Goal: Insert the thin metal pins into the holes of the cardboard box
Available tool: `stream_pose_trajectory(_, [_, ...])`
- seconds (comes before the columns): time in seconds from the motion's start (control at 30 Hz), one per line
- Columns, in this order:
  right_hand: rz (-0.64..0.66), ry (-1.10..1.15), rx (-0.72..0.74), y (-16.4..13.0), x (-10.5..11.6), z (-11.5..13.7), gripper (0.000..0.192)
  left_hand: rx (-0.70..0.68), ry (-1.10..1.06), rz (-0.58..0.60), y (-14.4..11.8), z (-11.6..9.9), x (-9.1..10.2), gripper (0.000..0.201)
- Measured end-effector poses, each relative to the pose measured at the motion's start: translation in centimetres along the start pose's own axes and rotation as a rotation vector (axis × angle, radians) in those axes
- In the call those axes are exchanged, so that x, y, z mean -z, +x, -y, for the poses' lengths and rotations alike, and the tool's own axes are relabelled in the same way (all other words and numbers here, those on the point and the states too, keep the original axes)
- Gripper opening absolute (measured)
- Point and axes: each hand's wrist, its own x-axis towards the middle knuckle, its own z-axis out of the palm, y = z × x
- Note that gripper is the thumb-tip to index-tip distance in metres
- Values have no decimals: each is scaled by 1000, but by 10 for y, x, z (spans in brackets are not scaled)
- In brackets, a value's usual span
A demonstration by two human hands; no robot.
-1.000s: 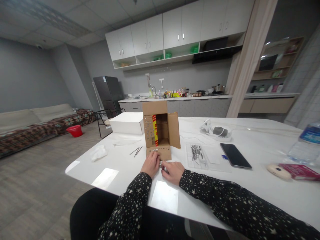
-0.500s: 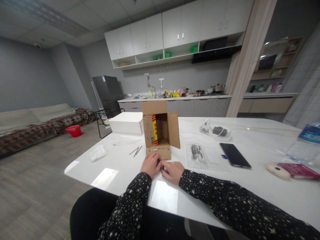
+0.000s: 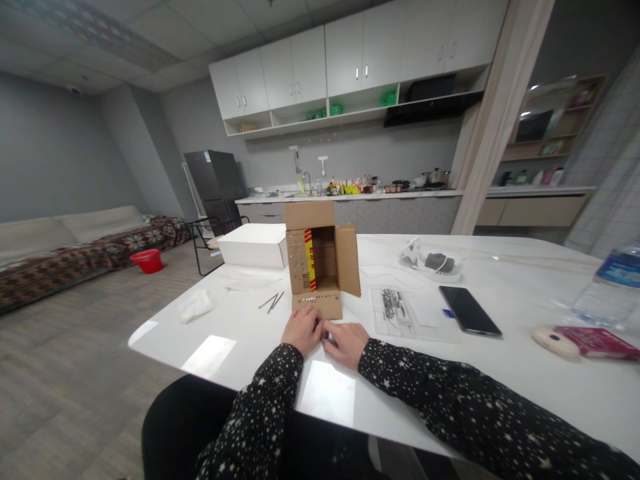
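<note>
**Hands pinched together at the box's front flap**

Left hand [image 3: 301,331] and right hand [image 3: 347,343] meet on the white surface [image 3: 500,373], fingertips touching, just at 6 o'clock of the cardboard box [image 3: 321,259]. Grip: both curled shut around something small between them; can't tell what. Judged step: fine work on a small part at the studded lower flap [image 3: 319,305]. Next move likely needs a steady pinch and a precise aim.

Box lies on its side, opening facing the person, long axis 12–6. Phone [image 3: 470,311] at 3 o'clock, well apart.
</note>
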Motion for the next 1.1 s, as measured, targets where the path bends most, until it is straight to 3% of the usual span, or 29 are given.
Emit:
stream_pose_trajectory(0.43, [5,-2,-17,0,1,1,20,-13,-35,-46,0,-1,0,17])
stream_pose_trajectory(1.1, [-12,26,-19,0,-2,-1,19,179,-189,-183,0,4,4,18])
